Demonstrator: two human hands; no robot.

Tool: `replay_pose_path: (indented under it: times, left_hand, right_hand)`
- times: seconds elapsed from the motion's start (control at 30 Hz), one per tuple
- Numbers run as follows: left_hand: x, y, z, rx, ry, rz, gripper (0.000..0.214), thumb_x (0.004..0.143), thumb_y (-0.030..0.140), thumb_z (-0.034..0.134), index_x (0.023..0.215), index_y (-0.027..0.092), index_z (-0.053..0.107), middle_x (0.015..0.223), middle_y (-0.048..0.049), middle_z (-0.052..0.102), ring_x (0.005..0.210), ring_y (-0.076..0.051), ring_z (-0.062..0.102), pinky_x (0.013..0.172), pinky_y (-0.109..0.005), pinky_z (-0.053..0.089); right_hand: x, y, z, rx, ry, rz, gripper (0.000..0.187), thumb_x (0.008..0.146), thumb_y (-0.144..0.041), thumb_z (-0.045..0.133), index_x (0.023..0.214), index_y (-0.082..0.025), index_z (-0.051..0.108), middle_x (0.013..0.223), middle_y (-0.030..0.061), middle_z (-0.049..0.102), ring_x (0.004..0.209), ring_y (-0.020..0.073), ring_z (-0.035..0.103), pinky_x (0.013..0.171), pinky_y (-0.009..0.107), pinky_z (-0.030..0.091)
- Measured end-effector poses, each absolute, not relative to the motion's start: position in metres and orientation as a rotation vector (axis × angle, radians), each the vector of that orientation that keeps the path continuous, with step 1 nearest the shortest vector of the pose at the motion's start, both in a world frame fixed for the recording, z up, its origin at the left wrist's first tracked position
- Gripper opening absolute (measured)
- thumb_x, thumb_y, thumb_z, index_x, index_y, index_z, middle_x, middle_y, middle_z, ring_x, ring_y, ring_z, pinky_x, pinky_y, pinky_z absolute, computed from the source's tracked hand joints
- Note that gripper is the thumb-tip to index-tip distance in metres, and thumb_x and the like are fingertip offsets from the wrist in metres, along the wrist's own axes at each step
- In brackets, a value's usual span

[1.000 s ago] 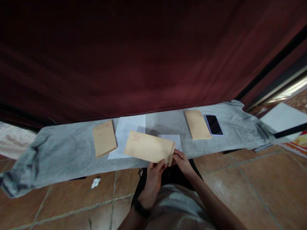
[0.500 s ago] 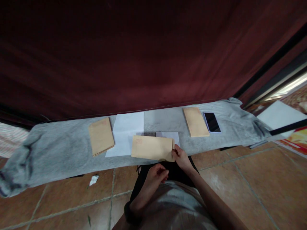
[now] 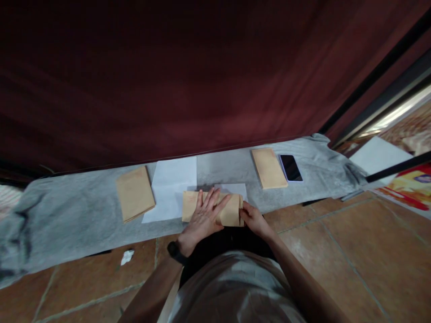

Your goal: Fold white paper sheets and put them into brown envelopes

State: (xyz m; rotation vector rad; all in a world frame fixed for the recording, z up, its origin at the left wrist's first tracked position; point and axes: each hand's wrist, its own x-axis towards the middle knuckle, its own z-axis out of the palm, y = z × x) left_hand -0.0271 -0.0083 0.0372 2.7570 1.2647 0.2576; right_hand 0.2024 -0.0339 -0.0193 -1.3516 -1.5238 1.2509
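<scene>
A tan envelope lies crosswise in front of me at the near edge of the grey cloth. Flat on its face, fingers spread, rests my left hand, covering part of the red print. My right hand pinches the envelope at its right end, where the flap edge stands a little apart. White paper with fold creases extends from behind the envelope's left end. Another smaller white piece of paper shows beyond its upper right edge.
Folded tan envelopes lie at the left, and a stack of tan envelopes at the right beside a phone. Grey cloth covers the narrow bench. A dark red curtain hangs behind. Crumpled white paper is on the tiled floor.
My left hand has moved up from below the envelope, opened, and come down flat on it. My right hand keeps its pinch at the right end. The view has shifted slightly.
</scene>
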Motion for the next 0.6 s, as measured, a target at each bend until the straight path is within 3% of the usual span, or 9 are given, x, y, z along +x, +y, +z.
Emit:
replay_pose_path:
  times: [0.17, 0.43, 0.5, 0.6]
  left_hand:
    - [-0.025, -0.014, 0.037, 2.747, 1.258, 0.303, 0.108, 0.072, 0.039, 0.079, 0.160, 0.022, 0.019, 0.159, -0.0196, 0.034, 0.150, -0.036, 0.025, 0.123, -0.060, 0.004]
    - [-0.016, -0.012, 0.024, 2.692, 1.312, 0.344, 0.106, 0.075, 0.035, 0.076, 0.160, 0.020, 0.015, 0.152, -0.0196, 0.043, 0.145, -0.036, 0.036, 0.122, -0.060, 0.009]
    - [-0.012, -0.012, 0.025, 2.691, 1.301, 0.356, 0.106, 0.075, 0.035, 0.077, 0.160, 0.020, 0.016, 0.153, -0.0198, 0.042, 0.145, -0.036, 0.035, 0.122, -0.060, 0.009]
    - [-0.006, -0.017, 0.031, 2.713, 1.233, 0.350, 0.104, 0.076, 0.036, 0.077, 0.160, 0.021, 0.019, 0.153, -0.0190, 0.043, 0.145, -0.036, 0.035, 0.123, -0.059, 0.009]
  right_hand:
    - [0.202, -0.031, -0.031, -1.437, -1.436, 1.162, 0.016, 0.083, -0.025, 0.048, 0.089, -0.021, 0.063, 0.077, -0.0005, 0.066, 0.076, 0.0175, 0.061, 0.074, 0.029, 0.051]
    - [0.219, -0.041, -0.006, -1.519, -1.427, 0.747, 0.032, 0.089, -0.033, 0.052, 0.116, -0.022, 0.065, 0.118, 0.0120, 0.066, 0.105, 0.0257, 0.064, 0.095, 0.042, 0.051]
    - [0.224, -0.044, 0.001, -1.506, -1.401, 0.865, 0.031, 0.090, -0.036, 0.051, 0.112, -0.022, 0.069, 0.112, 0.0107, 0.070, 0.103, 0.0256, 0.065, 0.095, 0.042, 0.051]
    - [0.228, -0.046, 0.007, -1.408, -1.338, 1.335, 0.036, 0.090, -0.043, 0.052, 0.109, -0.020, 0.072, 0.099, 0.0080, 0.074, 0.094, 0.0253, 0.068, 0.088, 0.041, 0.054]
